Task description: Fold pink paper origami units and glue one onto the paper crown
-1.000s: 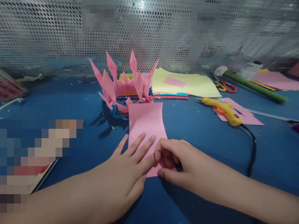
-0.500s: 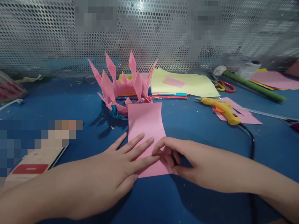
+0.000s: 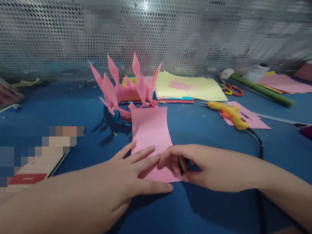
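A pink paper sheet [image 3: 149, 126] lies lengthwise in front of me, its far end slightly raised against a pink and blue paper crown [image 3: 120, 92]. My left hand [image 3: 136, 167] is spread flat over the sheet's lower left part, the thumb stretched along the near edge. At the lower right corner, my right hand [image 3: 188, 165] has its fingers curled onto the sheet and its thumb at the edge, closed around the paper's margin. Its index fingertip touches or overlaps a left finger. The crown carries tall folded points and a small pink rose.
On the blue table [image 3: 214, 208], a yellow glue gun [image 3: 230, 113] rests at right on pink paper pieces, its black cord running toward me. Behind are yellow sheets [image 3: 190, 84], scissors [image 3: 235, 90] and a green stem [image 3: 263, 89]. At left lies a partly blurred phone [image 3: 31, 177].
My left hand has slid slightly down, and its thumb has swung out along the sheet's near edge. My right hand stays at the corner. The whole view has shifted a little.
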The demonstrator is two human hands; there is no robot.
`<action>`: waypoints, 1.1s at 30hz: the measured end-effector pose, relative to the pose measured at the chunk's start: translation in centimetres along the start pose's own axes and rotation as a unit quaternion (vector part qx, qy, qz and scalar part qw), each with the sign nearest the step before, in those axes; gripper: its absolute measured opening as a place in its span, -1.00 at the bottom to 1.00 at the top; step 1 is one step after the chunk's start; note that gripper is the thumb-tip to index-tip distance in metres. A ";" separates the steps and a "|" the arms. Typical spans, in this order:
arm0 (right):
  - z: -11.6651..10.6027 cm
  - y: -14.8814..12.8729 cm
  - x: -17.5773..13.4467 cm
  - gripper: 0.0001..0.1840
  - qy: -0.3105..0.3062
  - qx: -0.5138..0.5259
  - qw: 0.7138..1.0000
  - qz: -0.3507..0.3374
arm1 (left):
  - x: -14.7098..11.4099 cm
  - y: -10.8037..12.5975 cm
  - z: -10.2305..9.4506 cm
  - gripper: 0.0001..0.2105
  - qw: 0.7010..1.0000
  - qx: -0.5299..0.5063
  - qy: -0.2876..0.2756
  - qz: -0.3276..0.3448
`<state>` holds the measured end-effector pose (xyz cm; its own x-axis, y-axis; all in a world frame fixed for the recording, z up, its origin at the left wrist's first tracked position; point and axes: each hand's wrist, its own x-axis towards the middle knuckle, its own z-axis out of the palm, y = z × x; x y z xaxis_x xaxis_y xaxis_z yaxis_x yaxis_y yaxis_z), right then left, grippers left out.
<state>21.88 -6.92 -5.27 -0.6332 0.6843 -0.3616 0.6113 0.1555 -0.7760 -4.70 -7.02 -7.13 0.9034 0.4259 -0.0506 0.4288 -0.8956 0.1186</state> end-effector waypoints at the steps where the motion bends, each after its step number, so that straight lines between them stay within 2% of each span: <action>1: 0.0 0.0 0.0 -0.40 0.002 -0.001 1.000 0.000 | 0.3 0.2 0.4 -0.09 1.000 -0.001 0.008 0.005; 3: 0.0 -0.1 0.0 -0.42 0.005 -0.006 1.000 0.002 | 0.9 0.7 0.9 -0.09 0.999 -0.007 -0.003 0.033; 9: -0.1 -0.4 -0.2 -0.51 -0.001 -0.006 1.000 0.009 | 2.1 1.5 0.5 -0.19 0.999 0.032 -0.019 0.007; 11: 0.0 -0.5 -0.3 -0.50 0.000 -0.004 1.000 0.009 | 2.1 1.4 0.6 -0.26 0.999 0.037 -0.027 0.027; 13: 0.2 -0.5 -0.2 -0.52 0.011 0.000 1.000 0.015 | 2.1 1.3 1.2 -0.39 0.998 0.045 -0.007 0.051; 15: 0.5 -0.5 -0.1 -0.59 0.029 0.006 0.999 0.025 | 2.3 1.3 1.8 -0.52 0.995 0.077 0.046 0.041; 17: 0.8 -0.5 0.0 -0.62 0.044 0.012 0.998 0.031 | 2.5 1.4 2.0 -0.53 0.988 0.121 0.089 0.022; 19: 1.0 -0.5 0.1 -0.61 0.050 0.020 0.998 0.035 | 2.7 1.3 1.6 -0.55 0.985 0.136 0.094 0.038; 22: 1.1 -0.4 0.1 -0.58 0.054 0.021 0.998 0.034 | 2.5 0.9 0.8 -0.63 0.988 0.117 0.058 0.081; 24: 1.1 -0.3 0.0 -0.56 0.058 0.015 0.998 0.035 | 1.9 0.6 0.6 -0.65 0.990 0.106 0.058 0.073; 25: 1.1 -0.3 0.0 -0.55 0.058 0.013 0.998 0.034 | 1.5 0.4 0.6 -0.66 0.989 0.102 0.087 0.058; 28: 1.1 -0.4 -0.1 -0.52 0.062 0.011 0.997 0.038 | -0.2 0.1 1.2 -0.55 0.989 0.079 0.119 0.037; 31: 1.0 -0.5 -0.1 -0.51 0.064 0.013 0.997 0.044 | -2.0 0.2 1.6 -0.31 0.989 0.091 0.111 0.014; 33: 1.0 -0.5 -0.1 -0.50 0.061 0.011 0.997 0.046 | -3.0 0.2 1.6 -0.26 0.990 0.098 0.102 -0.007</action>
<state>21.12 -7.78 -5.41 -0.5109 0.7769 -0.3679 0.6536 0.0731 -0.7533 -7.37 -8.67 -8.56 0.8858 0.4384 0.1522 0.4529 -0.8882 -0.0772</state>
